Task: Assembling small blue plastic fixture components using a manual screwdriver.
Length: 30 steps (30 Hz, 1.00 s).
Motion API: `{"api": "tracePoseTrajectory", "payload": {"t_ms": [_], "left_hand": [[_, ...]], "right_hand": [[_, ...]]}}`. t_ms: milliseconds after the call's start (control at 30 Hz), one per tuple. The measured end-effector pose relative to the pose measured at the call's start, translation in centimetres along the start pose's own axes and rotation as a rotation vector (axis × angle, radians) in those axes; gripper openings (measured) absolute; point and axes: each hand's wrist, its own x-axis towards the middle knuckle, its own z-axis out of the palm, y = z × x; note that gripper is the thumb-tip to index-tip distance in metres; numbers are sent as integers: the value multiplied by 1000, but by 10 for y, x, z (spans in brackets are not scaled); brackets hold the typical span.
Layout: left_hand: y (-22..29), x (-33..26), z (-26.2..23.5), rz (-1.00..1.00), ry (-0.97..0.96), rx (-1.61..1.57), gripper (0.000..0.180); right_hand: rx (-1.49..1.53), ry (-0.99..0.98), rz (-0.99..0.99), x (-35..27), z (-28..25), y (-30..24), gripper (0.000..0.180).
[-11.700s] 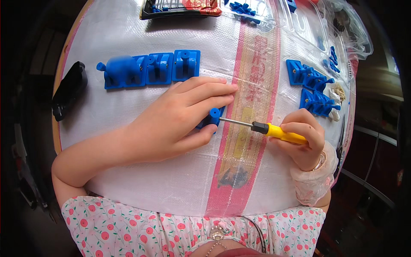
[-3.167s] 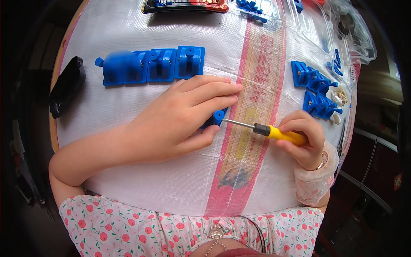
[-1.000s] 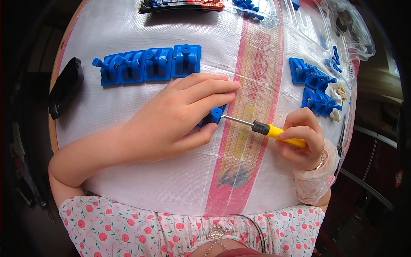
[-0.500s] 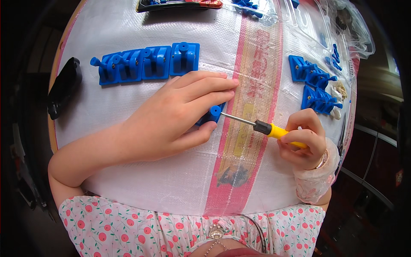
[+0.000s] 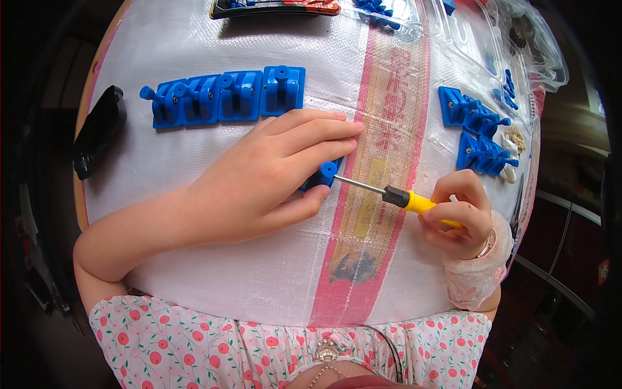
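Roughly, left to right: black oblong object at far left edge of the surface, covered in white woven sheeting with a red-pink printed stripe. Next, row of four finished blue plastic blocks, side by side, touching, just above the left hand.

Left hand flat, palm down, fingers extended and close together, pressing the blue part onto the surface. Only a small corner with a round boss visible past the fingertips; rest hidden under the hand. Pinned rather than gripped.

Screwdriver: thin steel shaft, black collar, yellow handle. Tip at the boss on the blue part, shaft tilted slightly down toward the right. Right hand curled shut round the yellow handle, thumb and fingertips pinching near the handle's far end.

Further right, cluster of loose blue parts, some overlapping, near the right rim; a few small pale bits just beside them. Clear plastic packaging at upper right; dark tray at top edge.

Handling judgement: blue part looks like rigid moulded plastic, light, smooth. Likely to skate on the woven sheeting under driver thrust, so flat downward pressure near the boss seems right. Best hold probably on the broad body, fingers clear of the tip. Boss likely the weak point; over-torque could strip or crack. Screwdriver stiff, light; grip on the handle, not the shaft.
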Motion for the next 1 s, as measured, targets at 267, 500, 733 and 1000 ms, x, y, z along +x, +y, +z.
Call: {"api": "tracePoseTrajectory", "payload": {"t_ms": [267, 500, 733, 1000], "left_hand": [[0, -1, 0, -3, 4, -2, 52], [0, -2, 1, -10, 2, 3, 52], [0, -3, 0, -20, 1, 5, 52], [0, -3, 1, -9, 1, -9, 52]], "right_hand": [[-78, 6, -101, 0, 8, -2, 35], [8, 105, 46, -4, 8, -1, 50], [114, 65, 134, 1, -1, 5, 32], [278, -39, 247, 1, -4, 4, 34]]}}
